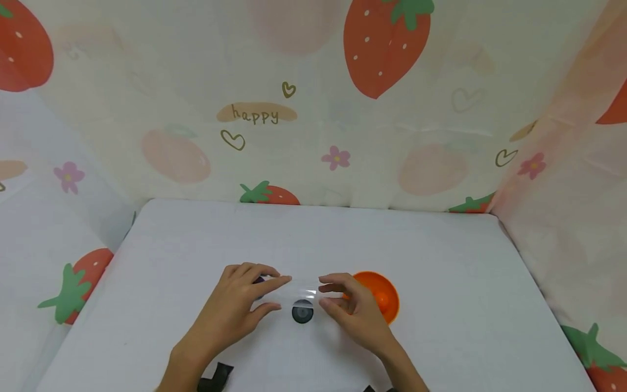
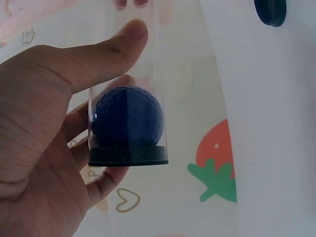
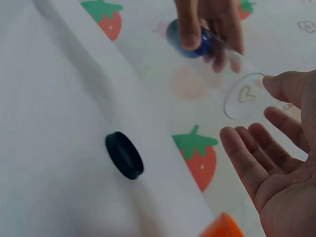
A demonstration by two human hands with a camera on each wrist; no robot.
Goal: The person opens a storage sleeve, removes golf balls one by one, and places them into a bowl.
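Note:
My left hand [image 1: 242, 299] holds a clear tube [image 2: 154, 74] between thumb and fingers, and the tube lies roughly crosswise in the head view. Inside, at the left end, sits a dark blue dimpled golf ball [image 2: 128, 116] against a black end cap [image 2: 128, 156]. The tube's right end has a bare round rim, seen in the right wrist view. My right hand [image 1: 356, 307] is at that rim with loosely bent, spread fingers, its thumb tip right at the edge. A loose black round cap [image 1: 302, 312] lies on the table below the tube, between both hands.
Just behind my right hand stands an orange round dish [image 1: 363, 279] with a raised knob in its middle. The white table [image 1: 313, 234] ends at a strawberry-print cloth backdrop [image 1: 313, 130]. Black straps [image 1: 215, 378] show near the left wrist.

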